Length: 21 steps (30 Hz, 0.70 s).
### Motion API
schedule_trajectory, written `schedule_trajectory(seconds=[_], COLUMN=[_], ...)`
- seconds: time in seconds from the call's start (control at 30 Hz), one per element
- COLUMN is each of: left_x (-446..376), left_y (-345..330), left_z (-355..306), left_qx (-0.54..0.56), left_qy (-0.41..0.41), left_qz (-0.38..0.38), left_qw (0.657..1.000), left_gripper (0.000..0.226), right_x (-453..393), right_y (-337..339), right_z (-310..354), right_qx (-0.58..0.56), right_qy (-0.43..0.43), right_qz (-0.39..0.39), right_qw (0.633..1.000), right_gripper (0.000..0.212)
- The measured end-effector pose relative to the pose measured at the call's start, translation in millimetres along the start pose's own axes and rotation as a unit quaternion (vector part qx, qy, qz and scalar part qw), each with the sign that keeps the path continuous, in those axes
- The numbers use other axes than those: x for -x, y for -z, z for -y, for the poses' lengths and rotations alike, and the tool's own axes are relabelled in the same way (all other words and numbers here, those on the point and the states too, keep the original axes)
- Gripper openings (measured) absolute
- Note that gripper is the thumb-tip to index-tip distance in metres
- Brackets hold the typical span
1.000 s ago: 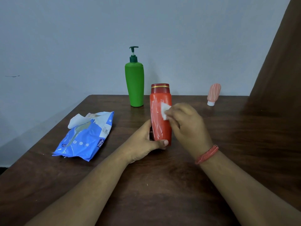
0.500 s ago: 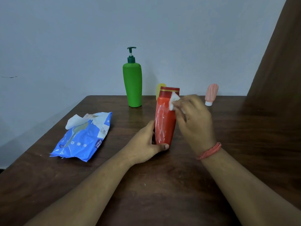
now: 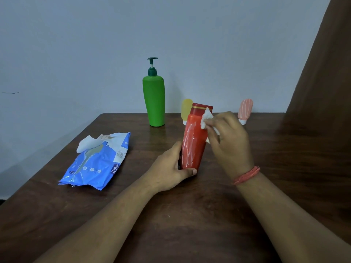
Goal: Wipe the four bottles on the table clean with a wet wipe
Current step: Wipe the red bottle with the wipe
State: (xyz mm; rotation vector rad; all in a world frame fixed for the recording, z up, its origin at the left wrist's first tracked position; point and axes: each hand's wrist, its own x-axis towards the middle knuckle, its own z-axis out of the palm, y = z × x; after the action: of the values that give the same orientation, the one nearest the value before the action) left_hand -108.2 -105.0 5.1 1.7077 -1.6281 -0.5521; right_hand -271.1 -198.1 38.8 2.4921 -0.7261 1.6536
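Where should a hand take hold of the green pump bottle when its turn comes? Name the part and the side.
Grip the green pump bottle round its mid body, coming from the front, the person's side. It stands upright near the wall, so the back is shut off; the thin pump head gives a poor hold. From the right, the tilted red bottle is in the way.

A single wide-angle view looks from the person's head, forward and down across the dark wooden worktop [image 3: 190, 224] toward the pale wall [image 3: 95, 44] behind it. Both forearms reach in from the bottom edge, close to the lens, and the worktop's far edge lies mid-frame.
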Motion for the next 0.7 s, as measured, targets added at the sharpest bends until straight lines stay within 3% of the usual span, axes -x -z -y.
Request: schedule_trajectory(seconds=[0.1, 0.23, 0.37, 0.5, 0.6, 0.7], left_x=[-0.2, -1.2, -0.5, 0.1, -0.3, 0.6], left_y=[-0.4, -1.7, -2.1, -2.1, -0.6, -1.0], left_z=[0.7, -1.6, -0.1, -2.4, -1.8, -2.6], left_qx=[0.004, -0.025, -0.014, -0.039, -0.024, -0.041], left_qy=[0.001, -0.003, -0.005, -0.016, -0.009, -0.014], left_qz=[-0.005, -0.011, -0.02, -0.023, -0.023, -0.028], left_qw=[1.0, 1.0, 1.0, 0.999, 0.999, 0.999], left_gripper=[0.086, 0.083, 0.076, 0.079, 0.075, 0.075], right_x=[0.5, -4.9, -0.3, -5.7, -0.4, -4.1], right_y=[-2.0, 5.7, -1.0, 7.1, 0.9, 4.4], right_z=[9.6, 7.7, 11.8, 7.9, 12.5, 9.0], right_qx=[0.022, 0.025, 0.031, 0.028, 0.04, 0.037], right_qy=[0.099, 0.037, 0.121, 0.053, 0.111, 0.083], right_qz=[0.054, -0.002, 0.054, -0.005, 0.065, 0.024], right_qw=[0.993, 0.999, 0.991, 0.998, 0.991, 0.996], right_gripper=[0.011, 0.014, 0.01, 0.012, 0.014, 0.015])
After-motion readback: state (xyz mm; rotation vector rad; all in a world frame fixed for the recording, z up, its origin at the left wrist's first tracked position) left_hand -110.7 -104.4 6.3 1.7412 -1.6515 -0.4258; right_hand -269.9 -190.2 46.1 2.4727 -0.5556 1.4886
